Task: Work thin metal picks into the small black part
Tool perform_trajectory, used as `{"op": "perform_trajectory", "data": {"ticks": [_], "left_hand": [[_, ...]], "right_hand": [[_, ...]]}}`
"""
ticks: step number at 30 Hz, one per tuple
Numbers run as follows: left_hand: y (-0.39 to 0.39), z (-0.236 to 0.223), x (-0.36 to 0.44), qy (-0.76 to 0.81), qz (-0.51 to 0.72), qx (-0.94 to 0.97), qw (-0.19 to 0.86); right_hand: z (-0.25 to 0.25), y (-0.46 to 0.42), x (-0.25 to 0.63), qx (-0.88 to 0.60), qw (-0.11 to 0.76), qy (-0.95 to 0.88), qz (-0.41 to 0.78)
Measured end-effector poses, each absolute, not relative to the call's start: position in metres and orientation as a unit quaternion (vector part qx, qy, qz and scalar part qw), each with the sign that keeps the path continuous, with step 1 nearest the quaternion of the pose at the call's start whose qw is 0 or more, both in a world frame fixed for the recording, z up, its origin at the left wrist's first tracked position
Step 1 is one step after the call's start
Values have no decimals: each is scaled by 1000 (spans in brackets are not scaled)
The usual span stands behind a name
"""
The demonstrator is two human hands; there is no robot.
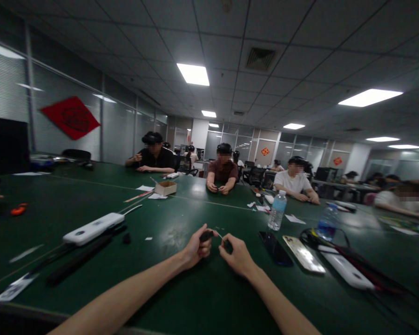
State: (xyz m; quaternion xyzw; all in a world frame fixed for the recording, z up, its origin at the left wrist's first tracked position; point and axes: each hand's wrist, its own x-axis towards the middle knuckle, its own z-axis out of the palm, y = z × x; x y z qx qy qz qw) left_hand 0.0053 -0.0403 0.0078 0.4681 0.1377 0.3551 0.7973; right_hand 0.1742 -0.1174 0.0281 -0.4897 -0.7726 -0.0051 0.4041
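Observation:
Over the green table [181,298], my two hands are close together in the middle of the view. My left hand [195,249] is closed around a small black object [206,236], whose kind I cannot make out. My right hand [238,255] is closed in a pinch, thumb against fingers. A thin pale sliver [219,234] shows between the hands, at the right fingertips. It is too small and blurred to name, and whether it joins the black object is unclear. To the right of my right hand lies a dark phone [275,249].
A gold-backed phone [303,254], water bottle [277,211], blue bottle [327,222] and white power strip [345,267] with cables are to the right. Leftward lie another power strip [94,229] and a long black bar [78,260]. A cardboard box [165,188] stands farther back. Several people sit around.

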Motion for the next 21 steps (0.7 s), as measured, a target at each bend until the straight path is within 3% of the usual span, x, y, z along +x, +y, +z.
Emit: {"op": "perform_trajectory", "data": {"ticks": [21], "left_hand": [[-38,5,5,163,387,458,784]], "right_hand": [[38,-130,166,-468,361,-806,33]]}}
